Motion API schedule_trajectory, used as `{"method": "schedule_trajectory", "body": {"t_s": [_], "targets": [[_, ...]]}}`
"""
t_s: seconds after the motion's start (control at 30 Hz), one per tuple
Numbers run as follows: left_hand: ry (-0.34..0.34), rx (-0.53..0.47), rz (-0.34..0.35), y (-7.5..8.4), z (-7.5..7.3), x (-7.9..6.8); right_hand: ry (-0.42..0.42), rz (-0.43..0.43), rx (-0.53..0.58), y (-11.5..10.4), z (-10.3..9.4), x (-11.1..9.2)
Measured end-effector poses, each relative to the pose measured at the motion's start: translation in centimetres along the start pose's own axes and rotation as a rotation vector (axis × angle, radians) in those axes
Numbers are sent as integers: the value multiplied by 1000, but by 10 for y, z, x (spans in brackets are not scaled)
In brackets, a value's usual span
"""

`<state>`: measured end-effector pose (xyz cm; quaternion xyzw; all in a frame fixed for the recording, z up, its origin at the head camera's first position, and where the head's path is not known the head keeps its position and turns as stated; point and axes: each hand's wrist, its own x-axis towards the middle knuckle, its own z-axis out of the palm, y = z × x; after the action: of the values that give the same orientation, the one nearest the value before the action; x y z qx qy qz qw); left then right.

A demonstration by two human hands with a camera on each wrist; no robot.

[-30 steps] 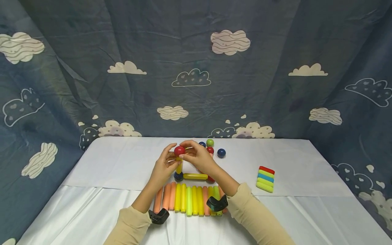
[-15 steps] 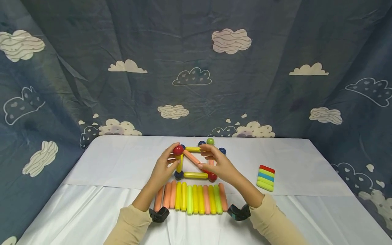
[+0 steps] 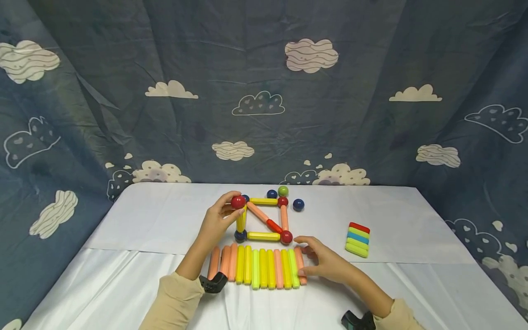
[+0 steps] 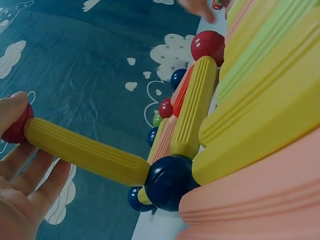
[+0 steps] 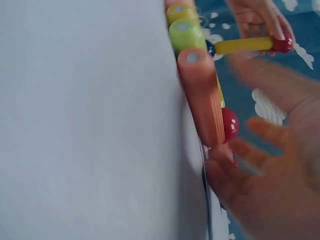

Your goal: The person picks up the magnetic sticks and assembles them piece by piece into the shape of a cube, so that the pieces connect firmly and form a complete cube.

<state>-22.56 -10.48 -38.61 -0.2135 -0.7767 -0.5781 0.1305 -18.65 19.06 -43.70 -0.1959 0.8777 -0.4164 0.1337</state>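
Note:
My left hand [image 3: 215, 222] pinches a red ball [image 3: 238, 202] between thumb and fingers. Under that ball a yellow stick [image 4: 85, 151] stands up from a navy ball [image 4: 170, 183], a corner of a flat frame. Its front side is a yellow stick [image 3: 264, 236] ending at a red ball [image 3: 286, 237]; a diagonal of salmon [image 3: 257, 212] and red sticks crosses it. My right hand [image 3: 326, 263] hovers at the right end of a row of sticks, fingers spread about the last salmon stick [image 5: 202, 97], holding nothing.
The row of salmon, yellow and green sticks [image 3: 263, 269] lies in front of the frame. Loose navy [image 3: 299, 205] and green [image 3: 283, 191] balls sit behind it. Several short coloured sticks [image 3: 358, 239] lie side by side at right. A cloud-patterned cloth [image 3: 255, 133] hangs behind the table.
My right hand has left the red ball and swung right and toward me, down to the row's right end. The left hand stays at the red ball, which has shifted slightly left.

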Motion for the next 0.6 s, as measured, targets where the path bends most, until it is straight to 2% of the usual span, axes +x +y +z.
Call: {"method": "schedule_trajectory", "body": {"t_s": [0.2, 0.4, 0.6], "targets": [[8, 0, 12, -28, -1, 3, -29, 7, -120, 0, 4, -1], [19, 9, 18, -31, -1, 1, 40, 41, -188, -8, 10, -2], [23, -10, 6, -29, -1, 0, 105, 134, -194, -17, 15, 0]]}}
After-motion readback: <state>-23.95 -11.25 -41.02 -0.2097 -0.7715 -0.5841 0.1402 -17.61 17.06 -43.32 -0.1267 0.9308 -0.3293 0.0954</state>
